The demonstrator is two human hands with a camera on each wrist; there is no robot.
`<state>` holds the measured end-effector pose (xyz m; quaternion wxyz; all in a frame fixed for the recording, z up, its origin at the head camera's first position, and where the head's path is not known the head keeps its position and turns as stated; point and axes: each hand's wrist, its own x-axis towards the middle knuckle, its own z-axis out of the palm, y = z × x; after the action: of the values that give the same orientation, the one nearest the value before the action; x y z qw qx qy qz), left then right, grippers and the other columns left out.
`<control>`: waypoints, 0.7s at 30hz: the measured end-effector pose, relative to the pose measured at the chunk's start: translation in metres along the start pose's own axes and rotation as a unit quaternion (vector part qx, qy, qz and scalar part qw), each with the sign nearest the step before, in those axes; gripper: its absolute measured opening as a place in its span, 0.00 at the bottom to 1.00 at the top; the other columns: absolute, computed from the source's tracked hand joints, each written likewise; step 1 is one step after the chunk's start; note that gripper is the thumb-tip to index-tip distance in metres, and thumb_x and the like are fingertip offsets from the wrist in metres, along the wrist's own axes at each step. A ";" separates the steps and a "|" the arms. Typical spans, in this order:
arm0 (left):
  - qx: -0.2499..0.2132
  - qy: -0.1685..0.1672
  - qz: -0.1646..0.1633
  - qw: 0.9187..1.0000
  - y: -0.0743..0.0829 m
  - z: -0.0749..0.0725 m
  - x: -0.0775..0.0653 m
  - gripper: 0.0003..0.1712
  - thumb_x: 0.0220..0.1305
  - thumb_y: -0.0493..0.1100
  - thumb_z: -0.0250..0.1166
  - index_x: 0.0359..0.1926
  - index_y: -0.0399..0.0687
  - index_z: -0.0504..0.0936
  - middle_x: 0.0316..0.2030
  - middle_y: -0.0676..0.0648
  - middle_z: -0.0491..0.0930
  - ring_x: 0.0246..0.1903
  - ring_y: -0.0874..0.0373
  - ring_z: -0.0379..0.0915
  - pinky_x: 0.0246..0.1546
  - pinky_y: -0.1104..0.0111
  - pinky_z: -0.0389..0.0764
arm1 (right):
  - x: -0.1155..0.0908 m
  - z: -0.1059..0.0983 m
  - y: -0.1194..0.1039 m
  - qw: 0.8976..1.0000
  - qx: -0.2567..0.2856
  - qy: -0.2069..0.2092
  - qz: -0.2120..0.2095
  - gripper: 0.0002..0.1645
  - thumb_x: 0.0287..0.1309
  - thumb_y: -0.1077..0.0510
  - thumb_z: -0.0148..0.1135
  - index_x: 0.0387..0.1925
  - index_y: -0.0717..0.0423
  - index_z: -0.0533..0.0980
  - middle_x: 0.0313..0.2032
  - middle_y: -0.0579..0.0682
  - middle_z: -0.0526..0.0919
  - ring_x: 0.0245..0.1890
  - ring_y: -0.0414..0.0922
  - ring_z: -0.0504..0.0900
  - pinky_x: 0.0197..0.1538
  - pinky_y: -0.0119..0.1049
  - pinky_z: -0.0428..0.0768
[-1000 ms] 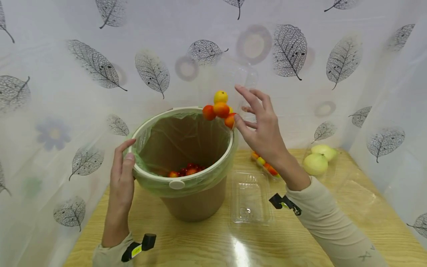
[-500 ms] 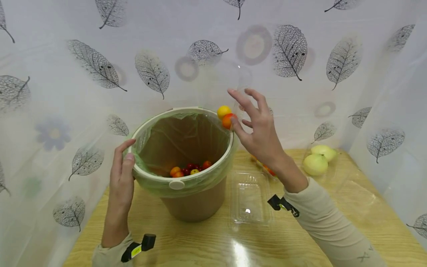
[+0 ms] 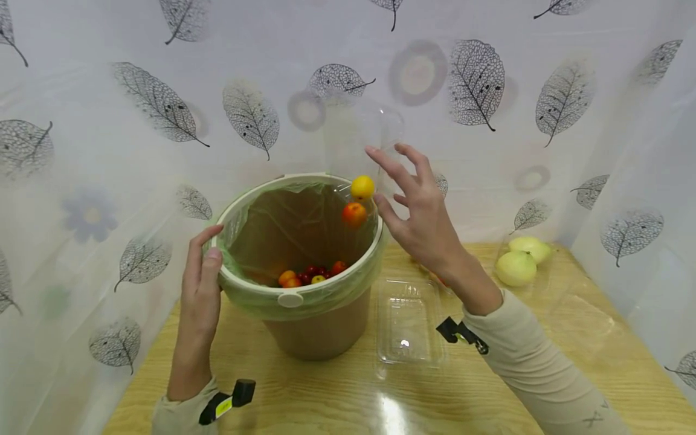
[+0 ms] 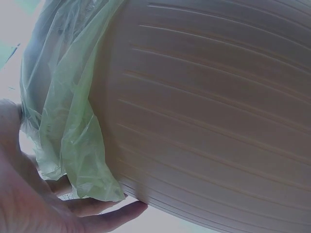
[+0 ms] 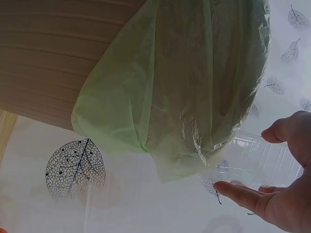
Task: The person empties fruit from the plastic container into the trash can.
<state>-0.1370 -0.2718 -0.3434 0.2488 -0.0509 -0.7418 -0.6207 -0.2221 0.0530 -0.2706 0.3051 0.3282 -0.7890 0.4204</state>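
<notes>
My left hand grips the rim of a brown bin, thumb on the near side. A green plastic liner folds over the rim. In the left wrist view the left fingers reach under the liner's edge. My right hand holds a see-through plastic box tilted at the bin's right rim, between thumb and fingers. A yellow round fruit is at the box's mouth, with an orange-red fruit just below it, inside the bin's opening. Several red and orange fruits lie in the bin.
A see-through plastic tray lies on the wooden table right of the bin. Behind my right forearm, a container of small fruits is mostly hidden. Pale green fruits sit at the back right. A leaf-print curtain surrounds the table.
Several fruits have tumbled from the tilted box into the bin, and an orange-red one is now dropping. My right hand has shifted slightly left. The left hand keeps its grip.
</notes>
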 end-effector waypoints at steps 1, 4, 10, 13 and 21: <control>0.002 0.001 0.001 1.000 0.000 0.000 0.000 0.25 0.82 0.49 0.43 0.74 0.54 0.67 0.71 0.50 0.63 0.62 0.43 0.68 0.50 0.75 0.76 | 0.000 0.000 0.000 1.000 0.002 -0.001 0.002 0.36 0.68 0.61 0.64 0.73 0.35 0.69 0.74 0.51 0.59 0.66 0.50 0.72 0.49 0.50 0.85; 0.002 -0.001 0.002 1.000 0.000 -0.001 0.000 0.25 0.82 0.48 0.42 0.74 0.54 0.67 0.71 0.50 0.63 0.62 0.43 0.68 0.51 0.75 0.76 | 0.000 -0.001 -0.001 1.000 0.005 0.000 0.006 0.36 0.68 0.61 0.65 0.73 0.34 0.69 0.74 0.52 0.59 0.64 0.50 0.74 0.49 0.49 0.85; 0.013 0.000 0.002 1.000 0.000 -0.001 0.001 0.25 0.82 0.49 0.42 0.74 0.54 0.66 0.71 0.51 0.63 0.64 0.45 0.67 0.53 0.75 0.75 | 0.001 0.000 0.000 0.999 -0.016 0.007 -0.031 0.37 0.66 0.64 0.65 0.73 0.38 0.70 0.74 0.53 0.59 0.62 0.55 0.76 0.49 0.49 0.85; 0.016 0.000 0.003 1.000 -0.001 0.000 0.001 0.25 0.82 0.49 0.42 0.74 0.54 0.66 0.71 0.51 0.63 0.63 0.46 0.68 0.52 0.75 0.75 | 0.001 0.001 0.001 0.999 -0.023 0.007 -0.045 0.36 0.66 0.64 0.65 0.72 0.39 0.71 0.74 0.53 0.60 0.65 0.55 0.73 0.49 0.50 0.85; 0.014 0.001 0.004 1.000 -0.002 -0.001 0.001 0.25 0.82 0.49 0.42 0.75 0.54 0.66 0.72 0.51 0.63 0.62 0.44 0.68 0.51 0.76 0.76 | 0.000 0.000 -0.001 0.999 -0.020 0.008 -0.038 0.35 0.68 0.63 0.64 0.72 0.39 0.71 0.74 0.52 0.59 0.66 0.53 0.73 0.49 0.51 0.84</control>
<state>-0.1388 -0.2733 -0.3446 0.2526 -0.0501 -0.7499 -0.6094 -0.2210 0.0531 -0.2703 0.3334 0.3486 -0.7816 0.3955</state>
